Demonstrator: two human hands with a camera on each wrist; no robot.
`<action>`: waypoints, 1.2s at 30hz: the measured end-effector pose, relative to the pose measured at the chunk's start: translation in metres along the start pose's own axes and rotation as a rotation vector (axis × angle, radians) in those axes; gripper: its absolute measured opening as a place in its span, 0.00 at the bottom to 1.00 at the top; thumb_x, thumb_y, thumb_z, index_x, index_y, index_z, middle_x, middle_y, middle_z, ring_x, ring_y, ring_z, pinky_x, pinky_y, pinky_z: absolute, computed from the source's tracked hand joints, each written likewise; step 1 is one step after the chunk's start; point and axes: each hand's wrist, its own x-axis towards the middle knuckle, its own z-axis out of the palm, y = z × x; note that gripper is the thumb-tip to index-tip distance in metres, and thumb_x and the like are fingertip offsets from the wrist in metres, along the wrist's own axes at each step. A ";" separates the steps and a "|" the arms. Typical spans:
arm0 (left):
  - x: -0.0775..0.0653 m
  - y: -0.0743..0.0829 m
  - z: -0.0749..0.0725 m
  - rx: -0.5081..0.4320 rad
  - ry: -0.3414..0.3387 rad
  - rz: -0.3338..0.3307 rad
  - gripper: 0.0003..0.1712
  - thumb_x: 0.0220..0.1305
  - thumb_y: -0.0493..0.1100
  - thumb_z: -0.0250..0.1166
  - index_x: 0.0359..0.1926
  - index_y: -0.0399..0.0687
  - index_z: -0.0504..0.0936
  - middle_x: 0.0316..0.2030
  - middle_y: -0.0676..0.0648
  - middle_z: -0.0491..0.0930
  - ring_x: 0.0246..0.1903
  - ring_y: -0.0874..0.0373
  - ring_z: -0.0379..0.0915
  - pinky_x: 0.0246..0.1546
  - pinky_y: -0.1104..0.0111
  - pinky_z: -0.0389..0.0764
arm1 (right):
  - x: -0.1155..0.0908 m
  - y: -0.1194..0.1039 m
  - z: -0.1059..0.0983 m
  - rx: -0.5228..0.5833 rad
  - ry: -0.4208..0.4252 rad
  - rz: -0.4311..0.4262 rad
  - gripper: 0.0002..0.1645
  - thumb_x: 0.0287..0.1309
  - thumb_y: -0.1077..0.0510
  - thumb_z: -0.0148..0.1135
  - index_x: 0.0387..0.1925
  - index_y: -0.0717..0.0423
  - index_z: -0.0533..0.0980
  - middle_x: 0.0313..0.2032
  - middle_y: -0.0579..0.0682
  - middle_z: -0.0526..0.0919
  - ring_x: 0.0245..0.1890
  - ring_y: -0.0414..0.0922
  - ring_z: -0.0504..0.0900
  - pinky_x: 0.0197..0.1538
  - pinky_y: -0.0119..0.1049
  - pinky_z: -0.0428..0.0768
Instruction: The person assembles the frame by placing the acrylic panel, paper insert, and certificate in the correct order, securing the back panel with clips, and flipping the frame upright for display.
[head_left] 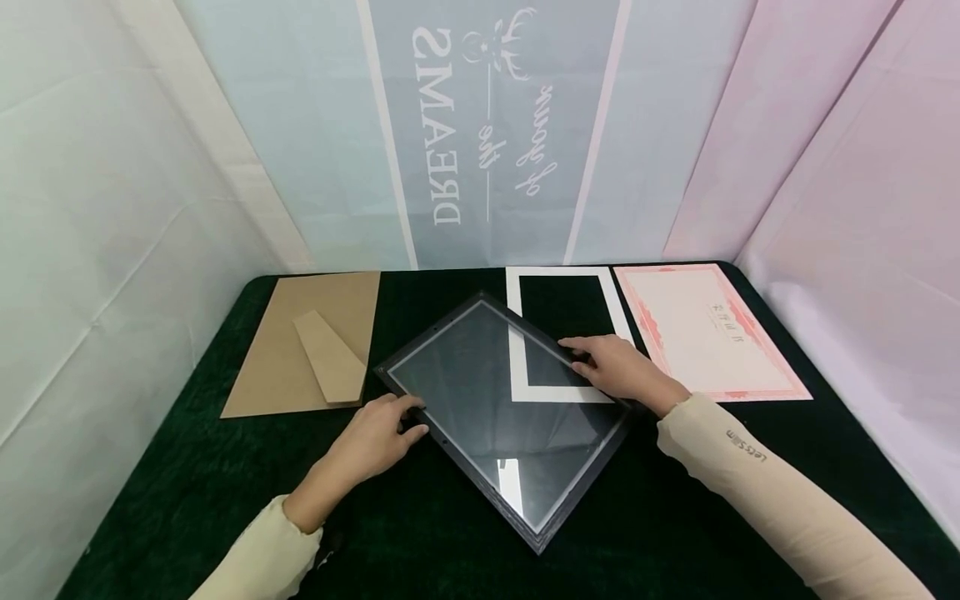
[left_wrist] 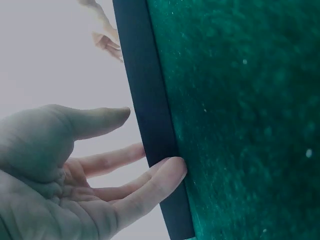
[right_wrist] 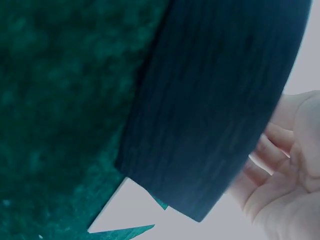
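Observation:
A dark picture frame (head_left: 582,492) with a glass pane (head_left: 465,392) is turned cornerwise in the middle of the table. At its left edge is my left hand (head_left: 378,437). In the left wrist view that hand (left_wrist: 95,170) touches the frame's side (left_wrist: 150,100) with its fingertips, and its thumb stands apart from them. My right hand (head_left: 618,367) holds the upper right edge, index finger along the outside and thumb toward the glass. In the right wrist view, the frame's side (right_wrist: 210,100) hides the fingertips of the right hand (right_wrist: 285,175).
Left of the frame lies a brown backing board (head_left: 258,367) with a stand leg (head_left: 330,358). A white mat (head_left: 562,393) partly sits behind and under the frame. A pink-bordered sheet (head_left: 697,333) lies on the right. Dark green cloth (head_left: 420,533) covers the table.

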 end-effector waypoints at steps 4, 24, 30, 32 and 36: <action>0.005 -0.004 -0.001 -0.009 0.026 0.002 0.20 0.63 0.46 0.69 0.54 0.47 0.82 0.47 0.42 0.82 0.39 0.54 0.81 0.38 0.61 0.83 | -0.001 -0.002 0.001 -0.012 0.023 -0.007 0.27 0.66 0.60 0.62 0.65 0.58 0.73 0.48 0.59 0.86 0.21 0.36 0.73 0.29 0.32 0.72; 0.028 -0.018 -0.004 -0.195 0.008 -0.122 0.41 0.63 0.46 0.69 0.71 0.32 0.64 0.55 0.37 0.78 0.37 0.57 0.79 0.37 0.64 0.81 | 0.001 -0.031 0.013 0.156 0.102 0.199 0.30 0.61 0.56 0.65 0.63 0.64 0.74 0.46 0.62 0.87 0.13 0.36 0.77 0.19 0.30 0.77; 0.030 -0.021 -0.006 -0.222 0.008 -0.158 0.39 0.64 0.44 0.68 0.71 0.32 0.64 0.55 0.35 0.76 0.38 0.56 0.79 0.36 0.64 0.81 | 0.008 -0.038 0.016 0.218 0.131 0.254 0.30 0.59 0.55 0.66 0.62 0.62 0.75 0.45 0.60 0.88 0.16 0.37 0.81 0.21 0.32 0.80; 0.031 -0.024 -0.007 -0.240 0.016 -0.164 0.38 0.65 0.43 0.67 0.70 0.32 0.64 0.55 0.34 0.76 0.38 0.55 0.79 0.35 0.65 0.81 | 0.009 -0.039 0.018 0.253 0.125 0.273 0.30 0.59 0.55 0.67 0.62 0.61 0.76 0.45 0.60 0.88 0.17 0.37 0.82 0.23 0.32 0.81; 0.032 -0.030 -0.009 -0.269 0.033 -0.185 0.36 0.67 0.42 0.65 0.70 0.33 0.64 0.56 0.34 0.75 0.40 0.53 0.79 0.36 0.65 0.81 | 0.011 -0.043 0.023 0.336 0.109 0.318 0.29 0.59 0.55 0.67 0.62 0.60 0.76 0.47 0.60 0.87 0.18 0.38 0.83 0.24 0.32 0.83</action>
